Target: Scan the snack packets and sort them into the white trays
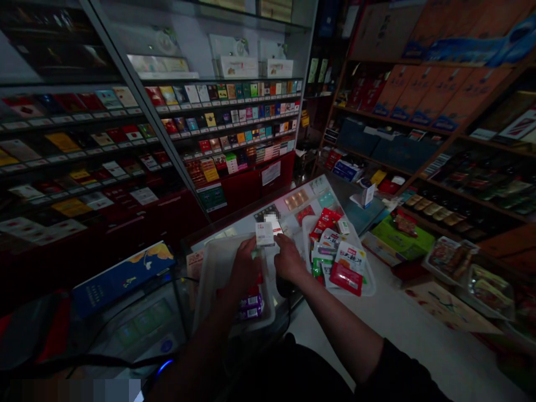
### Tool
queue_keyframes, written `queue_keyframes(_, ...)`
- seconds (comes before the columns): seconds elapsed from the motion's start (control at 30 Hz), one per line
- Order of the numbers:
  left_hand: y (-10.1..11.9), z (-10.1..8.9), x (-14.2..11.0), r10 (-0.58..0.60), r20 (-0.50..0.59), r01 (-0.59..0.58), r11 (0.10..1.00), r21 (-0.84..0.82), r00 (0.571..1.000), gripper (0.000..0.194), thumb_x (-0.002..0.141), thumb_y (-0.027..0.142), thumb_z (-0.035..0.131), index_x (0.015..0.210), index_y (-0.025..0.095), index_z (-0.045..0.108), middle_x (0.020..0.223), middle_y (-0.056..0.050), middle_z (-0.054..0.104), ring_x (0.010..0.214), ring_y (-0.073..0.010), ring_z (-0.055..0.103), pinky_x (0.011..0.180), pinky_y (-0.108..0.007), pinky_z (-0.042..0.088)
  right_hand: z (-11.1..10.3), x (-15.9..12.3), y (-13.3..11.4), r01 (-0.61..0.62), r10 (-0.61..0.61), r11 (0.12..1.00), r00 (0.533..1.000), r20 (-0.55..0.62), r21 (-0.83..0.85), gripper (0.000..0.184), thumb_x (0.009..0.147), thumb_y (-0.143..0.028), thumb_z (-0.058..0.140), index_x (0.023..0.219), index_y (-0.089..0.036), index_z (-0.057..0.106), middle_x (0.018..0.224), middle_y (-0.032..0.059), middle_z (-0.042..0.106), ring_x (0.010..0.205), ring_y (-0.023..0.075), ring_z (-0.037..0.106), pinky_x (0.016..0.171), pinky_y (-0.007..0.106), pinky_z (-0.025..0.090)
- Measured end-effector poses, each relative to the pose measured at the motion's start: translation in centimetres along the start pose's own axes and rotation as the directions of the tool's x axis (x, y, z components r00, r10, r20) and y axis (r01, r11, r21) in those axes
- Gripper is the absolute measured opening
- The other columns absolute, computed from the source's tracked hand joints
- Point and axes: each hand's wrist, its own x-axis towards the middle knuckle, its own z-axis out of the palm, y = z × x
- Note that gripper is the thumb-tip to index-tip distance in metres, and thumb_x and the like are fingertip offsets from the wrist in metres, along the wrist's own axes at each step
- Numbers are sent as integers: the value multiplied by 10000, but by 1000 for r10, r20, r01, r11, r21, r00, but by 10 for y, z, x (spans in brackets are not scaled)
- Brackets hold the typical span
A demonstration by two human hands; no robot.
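Shop counter (322,192), glass-topped: one white carton (264,234), gripped at its lower edge by the curled fingers of the left hand (245,265) and pinched at its right edge by the right hand (288,258). Plastic tray (205,296) directly below the fingers; snack-packet tray (312,234) just right; little open room between.

White pack (264,234) — left hand (245,268), right hand (288,258)

Retail shop, small tobacco and snack counter type. Evidence: tall metal-framed glass display cabinet (138,111) holding tiered rows of colourful cigarette packs above white label strips; brown wooden wall shelves (377,115) stacked with orange-brown cardboard cartons; glass-topped worktop (324,192) serving as sales counter; white plastic tray (371,285) of red-and-white packaged snacks.
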Motion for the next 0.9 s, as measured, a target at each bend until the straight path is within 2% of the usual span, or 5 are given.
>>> queue_keyframes(0.17,10,23,12,83,73,-84,996,7,994,769,660,53,472,1410,172,593,1422,-92,615,1365,-259,528,1249,-458,362,-18,-2,32,3,-2,999,1000,-19,36,789,679,8,490,1462,-62,553,1546,181,508,1468,265,429,1254,425,313)
queue_keyframes(0.37,3,52,18,138,147,-147,988,53,980,840,657,36,463,1495,79,499,1586,-153,458,1489,-281,405,1289,-475,294,-25,-2,67,-69,70,996,997,-13,63,858,671,8,496,1521,-108,501,1588,143,467,1477,262,419,1266,424,291)
queue_keyframes(0.63,-19,65,23,174,289,-223,963,148,941,903,671,21,464,1568,117,411,1651,-136,387,1565,-291,286,1311,-559,192,-26,-3,91,-51,45,994,997,60,95,840,678,35,492,1514,-44,494,1563,189,494,1491,270,416,1279,419,269)
queue_keyframes(0.8,-31,73,23,66,333,-143,966,213,941,917,676,-8,479,1576,155,410,1680,-116,334,1578,-309,247,1294,-565,237,-15,-4,108,-51,40,987,996,78,152,869,666,45,488,1512,-149,518,1545,119,535,1452,238,472,1259,434,314)
queue_keyframes(0.9,-37,77,21,5,362,-96,967,234,932,939,688,-19,468,1600,182,373,1703,-98,280,1588,-307,212,1287,-547,268,-9,-5,116,-68,55,986,995,89,155,859,663,48,492,1495,-164,541,1527,119,554,1435,244,491,1249,448,328)
